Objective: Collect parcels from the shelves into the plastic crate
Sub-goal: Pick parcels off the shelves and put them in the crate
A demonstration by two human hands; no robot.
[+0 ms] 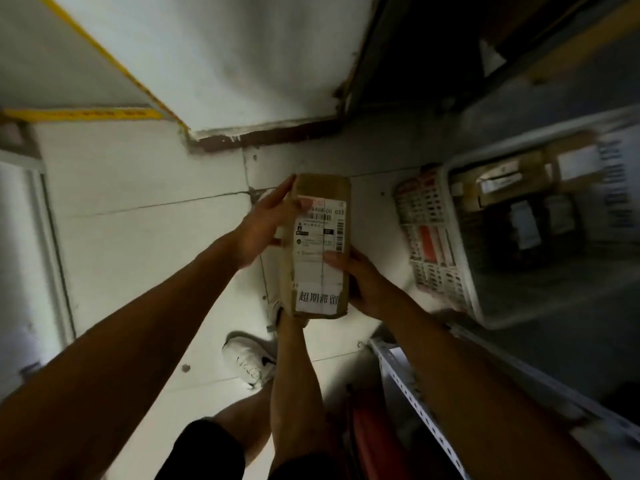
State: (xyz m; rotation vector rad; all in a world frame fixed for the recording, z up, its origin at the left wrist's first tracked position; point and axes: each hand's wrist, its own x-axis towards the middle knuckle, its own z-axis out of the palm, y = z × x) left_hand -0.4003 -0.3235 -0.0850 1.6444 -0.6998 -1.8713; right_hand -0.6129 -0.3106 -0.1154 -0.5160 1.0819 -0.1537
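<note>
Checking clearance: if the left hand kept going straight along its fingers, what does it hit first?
Nothing close: the left hand lies along the parcel side, fingers pointing up-frame past its far corner. Beyond is only floor and wall base, though depth is unclear.

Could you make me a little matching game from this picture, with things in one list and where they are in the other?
Things:
1. cardboard parcel
2. plastic crate
3. white shoe
4. yellow tape

Places:
A. on the pale floor, below the parcel
B. far left, along a ledge
C. held between the left hand and right hand
D. to the right, with parcels inside

Pairs: 1-C, 2-D, 3-A, 4-B
</note>
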